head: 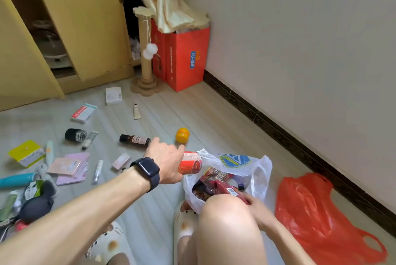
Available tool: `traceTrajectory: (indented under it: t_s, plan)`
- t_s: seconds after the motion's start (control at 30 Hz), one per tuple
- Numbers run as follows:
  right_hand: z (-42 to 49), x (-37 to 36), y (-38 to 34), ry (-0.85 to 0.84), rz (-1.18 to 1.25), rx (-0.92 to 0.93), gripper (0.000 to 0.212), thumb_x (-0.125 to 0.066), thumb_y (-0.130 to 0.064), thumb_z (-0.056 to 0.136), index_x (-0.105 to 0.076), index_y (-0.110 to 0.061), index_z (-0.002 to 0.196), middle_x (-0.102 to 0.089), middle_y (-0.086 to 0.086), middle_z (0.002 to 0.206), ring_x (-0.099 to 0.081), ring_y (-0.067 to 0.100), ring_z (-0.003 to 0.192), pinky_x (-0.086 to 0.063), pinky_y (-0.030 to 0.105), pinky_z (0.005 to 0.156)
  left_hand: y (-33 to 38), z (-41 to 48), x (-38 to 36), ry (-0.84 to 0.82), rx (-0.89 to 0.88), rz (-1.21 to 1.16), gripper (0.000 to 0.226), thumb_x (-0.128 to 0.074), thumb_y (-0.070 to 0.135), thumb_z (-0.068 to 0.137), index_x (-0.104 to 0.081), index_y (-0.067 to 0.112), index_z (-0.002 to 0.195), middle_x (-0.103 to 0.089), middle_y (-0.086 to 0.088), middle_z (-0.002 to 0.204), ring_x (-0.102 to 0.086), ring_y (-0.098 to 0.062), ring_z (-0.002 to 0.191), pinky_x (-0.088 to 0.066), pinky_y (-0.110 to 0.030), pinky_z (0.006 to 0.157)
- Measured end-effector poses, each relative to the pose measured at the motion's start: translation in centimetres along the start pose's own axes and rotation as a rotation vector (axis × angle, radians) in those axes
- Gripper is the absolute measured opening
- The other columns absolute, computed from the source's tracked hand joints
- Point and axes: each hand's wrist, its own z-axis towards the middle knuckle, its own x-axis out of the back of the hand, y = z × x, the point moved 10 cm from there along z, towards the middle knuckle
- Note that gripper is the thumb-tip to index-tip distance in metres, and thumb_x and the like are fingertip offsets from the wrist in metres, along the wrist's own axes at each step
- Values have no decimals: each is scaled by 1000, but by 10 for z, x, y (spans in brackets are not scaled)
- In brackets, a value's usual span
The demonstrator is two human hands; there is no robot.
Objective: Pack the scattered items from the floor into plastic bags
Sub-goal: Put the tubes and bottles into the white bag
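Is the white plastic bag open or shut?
Open: the white bag gapes at its mouth, and red packets show inside.

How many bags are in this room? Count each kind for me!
White plastic bag: 1
Red plastic bag: 1
Red paper bags by the wall: 2
Total: 4

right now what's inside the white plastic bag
Dark red snack packets, one with a barcode label; the left hand holds a red can over the bag. Anything beneath is hidden by the knee and right hand.
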Motion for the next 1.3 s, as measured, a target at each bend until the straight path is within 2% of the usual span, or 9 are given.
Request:
traceTrajectory:
  t_s: [0.13,0.3,0.5,0.6,0.7,0.83,0.97,1.1,1.3]
  plan:
    - [23,5,-3,-32,-215,-111,29,-60,-50,74,-63,-21,78,-66,-2,79,-57,16,70,-43,22,56,6,10,11,27,9,-25,53,-55,57,78,-46,20,116,-67,-4,107,-66,-28,98,-34,-37,81]
    - [65,-11,10,-81,-253,-283,65,-61,-62,57,-69,-10,96,-71,6,92,-70,25,73,-54,25,58,13,24,13,44,-9,-53,52,-55,59,77,-46,21,110,-68,-4,104,-66,-27,93,-28,-37,75]
    - [80,23,-25,309,-194,-73,40,-45,-60,75,-53,-21,72,-62,-6,72,-60,21,75,-47,31,68,23,39,12,34,-63,-115,50,-59,57,74,-47,21,106,-67,-4,99,-65,-28,89,-28,-35,72]
    - [63,13,-31,226,211,-27,42,-52,-61,90,-65,-22,99,-69,-6,97,-64,17,96,-49,34,83,35,51,15,52,-111,-175,50,-61,59,71,-47,23,104,-67,-2,96,-65,-28,88,-29,-34,71]
    - [41,-11,-43,-80,829,-37,47,-54,-57,92,-64,-20,119,-73,8,113,-71,28,97,-53,40,86,55,64,14,35,-172,-253,56,-63,63,68,-48,24,105,-67,0,93,-65,-27,85,-36,-31,65]
    - [30,-7,-43,-151,1107,-7,55,-60,-55,88,-66,-14,124,-69,18,118,-69,33,100,-54,41,90,89,72,9,-11,-299,-323,63,-67,65,62,-50,28,109,-66,1,93,-66,-27,86,-38,-29,59]
    - [32,-13,-37,-242,1057,17,70,-81,-45,75,-61,-3,128,-66,23,112,-66,32,92,-53,41,87,124,68,4,-45,-426,-379,70,-73,58,62,-47,26,118,-62,1,100,-63,-28,92,-45,-32,64]
    - [38,-6,1,-159,1013,-89,91,-83,-57,59,-60,2,124,-64,19,76,-58,22,51,-49,26,43,108,81,-22,-131,-275,-400,87,-77,41,71,-27,30,140,-49,-7,121,-54,-30,108,-45,-39,80]
    - [34,53,20,346,439,6,69,-81,-61,54,-59,-14,101,-70,14,80,-58,21,52,-43,33,50,68,72,-89,-412,-92,-263,69,-53,18,90,-15,12,146,-60,-8,102,-62,-31,102,-47,-40,79]
